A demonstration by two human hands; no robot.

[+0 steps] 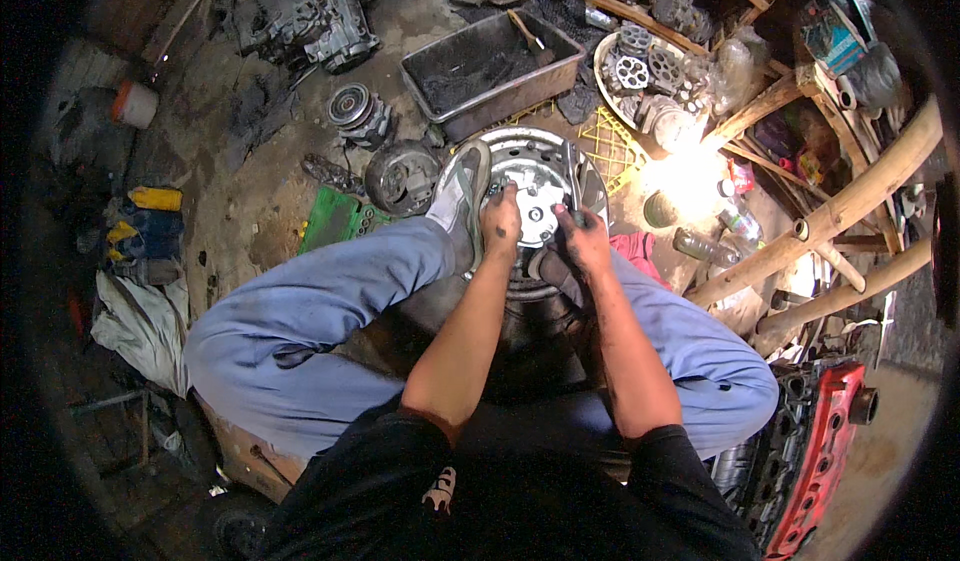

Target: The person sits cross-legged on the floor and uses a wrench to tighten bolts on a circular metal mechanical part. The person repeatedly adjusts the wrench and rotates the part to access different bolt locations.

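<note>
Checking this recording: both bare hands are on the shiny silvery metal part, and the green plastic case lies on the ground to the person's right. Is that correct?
Not quite: the head view shows the green plastic case on the ground to the person's left. The rest stands: the left hand and right hand are both on the shiny silvery metal part.

Toward the floor's (225,176) far edge stands a black tray (505,102), a brush (530,36) leaning near its far right corner; to its right, a round dish (601,71) holds metal parts (631,72). A large metal assembly (315,21) lies near the floor's far left corner, a white bucket (140,109) and a crumpled pale cloth (150,329) along the left edge. Toward the right edge, a clear bottle (705,248) lies near wooden poles (835,211)
</note>
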